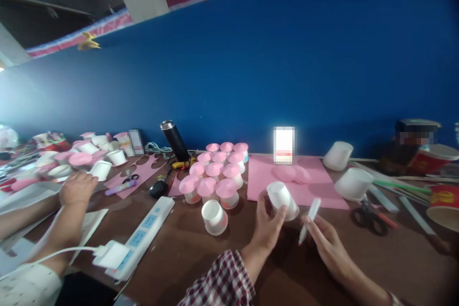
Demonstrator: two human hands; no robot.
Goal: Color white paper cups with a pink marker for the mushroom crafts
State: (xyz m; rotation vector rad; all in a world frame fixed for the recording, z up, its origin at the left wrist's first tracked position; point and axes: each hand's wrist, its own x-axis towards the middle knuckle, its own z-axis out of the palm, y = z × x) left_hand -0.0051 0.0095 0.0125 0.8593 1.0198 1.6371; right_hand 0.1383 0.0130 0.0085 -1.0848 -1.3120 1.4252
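My left hand (267, 232) is wrapped round a white paper cup (278, 194), tilted above the brown table. A wider translucent rim shows just under the cup on its right side. In my right hand (324, 236) is a white marker (314, 209), gripped between thumb and fingers with its reddish tip pointing down. Marker and cup are apart. To the left of my left hand stands another white cup piece (214, 216). Behind that piece are several cups topped with pink paper cones (214, 169). Pink paper sheets (261, 179) with loose pink discs (285, 172) lie behind my hands.
Two upturned white cups (354, 184), black-handled scissors (369, 220) and red paper cups (444, 205) stand or lie at right. Leftward are a power strip (145, 236), a black thermos (175, 141) and another person's hand (79, 186) by a white cup. A blue partition (251, 67) rises behind.
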